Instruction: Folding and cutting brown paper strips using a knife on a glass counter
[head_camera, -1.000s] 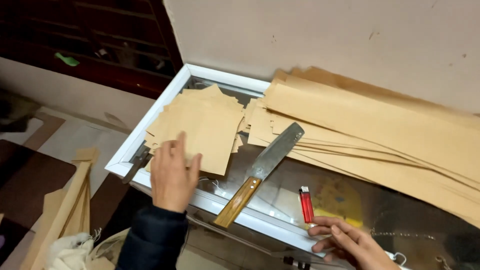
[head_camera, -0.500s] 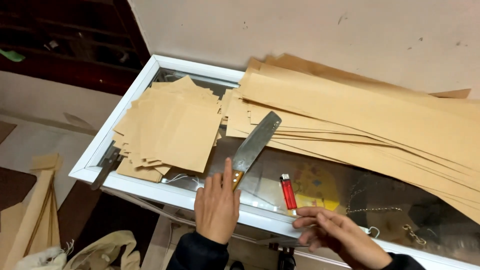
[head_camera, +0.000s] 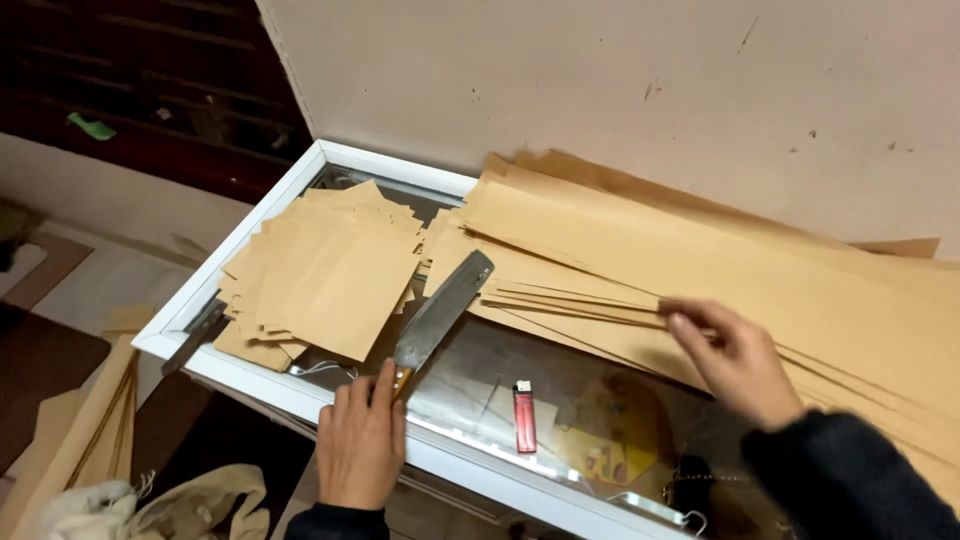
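Note:
My left hand (head_camera: 358, 440) rests on the wooden handle of a large flat-bladed knife (head_camera: 440, 305), which lies on the glass top of a white-framed counter (head_camera: 250, 372). Its fingers cover the handle. My right hand (head_camera: 735, 358) reaches over the long brown paper strips (head_camera: 720, 270) stacked at the right, fingertips touching the edges of the upper strips. A pile of cut square brown paper pieces (head_camera: 325, 270) lies to the left of the blade.
A red lighter (head_camera: 524, 415) lies on the glass between my hands. A dark tool (head_camera: 195, 335) sits on the counter's left edge. Brown paper offcuts (head_camera: 90, 420) and a cloth bag (head_camera: 150, 505) lie on the floor at lower left. A wall backs the counter.
My left hand moved from the square paper pile to the knife handle. My right hand lifted from the counter's front edge to the long strips.

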